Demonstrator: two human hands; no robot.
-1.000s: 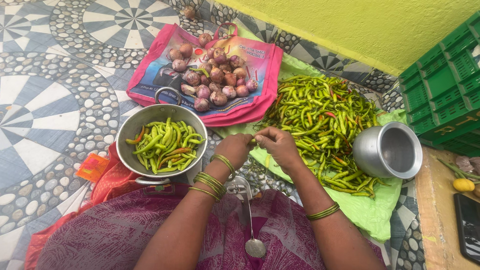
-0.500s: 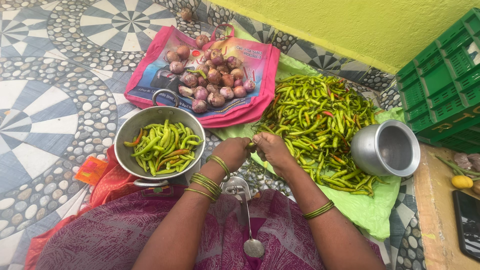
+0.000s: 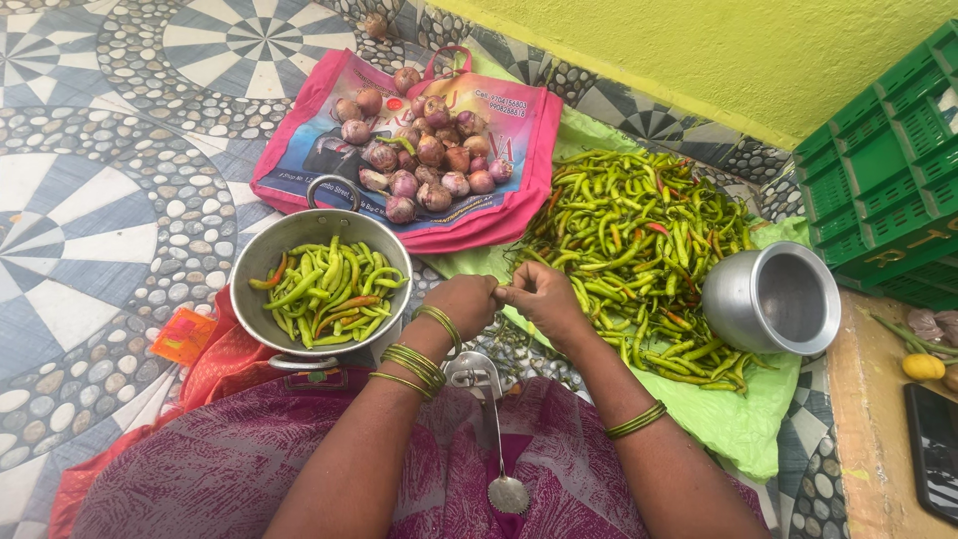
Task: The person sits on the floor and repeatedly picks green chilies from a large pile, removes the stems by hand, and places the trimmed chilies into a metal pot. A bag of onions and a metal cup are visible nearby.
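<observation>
Fingertips of both hands meet in the head view, the left hand (image 3: 465, 302) and right hand (image 3: 539, 297) pinched together on something small, most likely a green chilli, though the knuckles hide it and its long axis cannot be read. Just left of the left hand sits a metal pan (image 3: 251, 282) holding chillies; the big chilli pile (image 3: 639, 235) on a green cloth (image 3: 743, 424) lies right, nearer the right hand. Beyond are onions (image 3: 424, 160) on a pink bag (image 3: 299, 150), a steel pot (image 3: 738, 304) and a ladle (image 3: 504, 489).
</observation>
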